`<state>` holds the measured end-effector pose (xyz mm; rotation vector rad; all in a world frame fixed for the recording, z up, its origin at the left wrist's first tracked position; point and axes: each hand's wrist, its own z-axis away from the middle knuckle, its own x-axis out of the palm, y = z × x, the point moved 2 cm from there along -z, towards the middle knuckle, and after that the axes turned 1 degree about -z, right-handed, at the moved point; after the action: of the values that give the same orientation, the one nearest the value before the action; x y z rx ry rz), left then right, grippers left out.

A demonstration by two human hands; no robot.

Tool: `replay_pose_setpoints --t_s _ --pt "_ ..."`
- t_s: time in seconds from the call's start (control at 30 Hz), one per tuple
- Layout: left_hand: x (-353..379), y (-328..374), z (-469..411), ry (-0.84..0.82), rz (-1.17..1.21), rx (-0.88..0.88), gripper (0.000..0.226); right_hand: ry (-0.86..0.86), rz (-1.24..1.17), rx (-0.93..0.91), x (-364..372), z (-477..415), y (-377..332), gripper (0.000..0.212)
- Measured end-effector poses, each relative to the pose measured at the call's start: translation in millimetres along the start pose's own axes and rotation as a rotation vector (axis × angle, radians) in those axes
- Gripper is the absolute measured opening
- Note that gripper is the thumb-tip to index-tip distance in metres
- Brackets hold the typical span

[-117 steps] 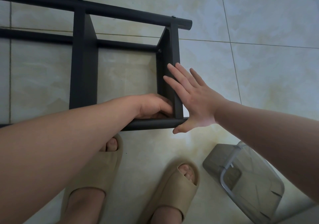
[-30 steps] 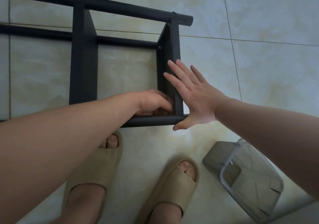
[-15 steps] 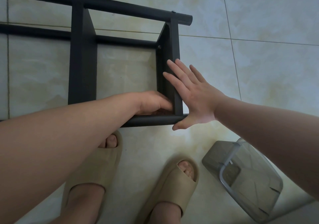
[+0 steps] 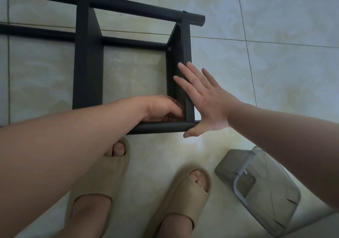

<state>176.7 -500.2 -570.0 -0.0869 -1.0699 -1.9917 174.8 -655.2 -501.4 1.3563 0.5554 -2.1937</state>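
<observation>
The black rack (image 4: 88, 69) lies on the floor (image 4: 275, 63), just past my feet. My right hand (image 4: 207, 105) is flat with straight fingers and presses on the rack's right end. My left hand (image 4: 161, 109) reaches inside the near right corner with its fingers curled. I cannot tell if it holds anything.
</observation>
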Motion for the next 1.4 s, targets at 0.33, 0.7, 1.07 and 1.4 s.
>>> replay_pose_setpoints --t_s 0.33,0.7,1.07,1.4 --pt "1.0 3.9 1.0 0.117 -0.255 0.009 0.013 0.019 -0.006 -0.004 0.4 0.4 0.5 0.143" --pt "-0.7 1.0 -0.1 0.039 -0.084 0.031 0.013 0.002 0.003 0.003 -0.7 0.4 -0.2 0.144" --pt "1.4 3.9 2.5 0.098 -0.212 0.01 0.014 0.005 -0.009 0.001 -0.2 0.3 0.1 0.144" --pt "2.6 3.8 3.1 0.085 -0.09 0.04 0.016 0.016 -0.022 -0.005 0.7 0.6 1.5 0.144"
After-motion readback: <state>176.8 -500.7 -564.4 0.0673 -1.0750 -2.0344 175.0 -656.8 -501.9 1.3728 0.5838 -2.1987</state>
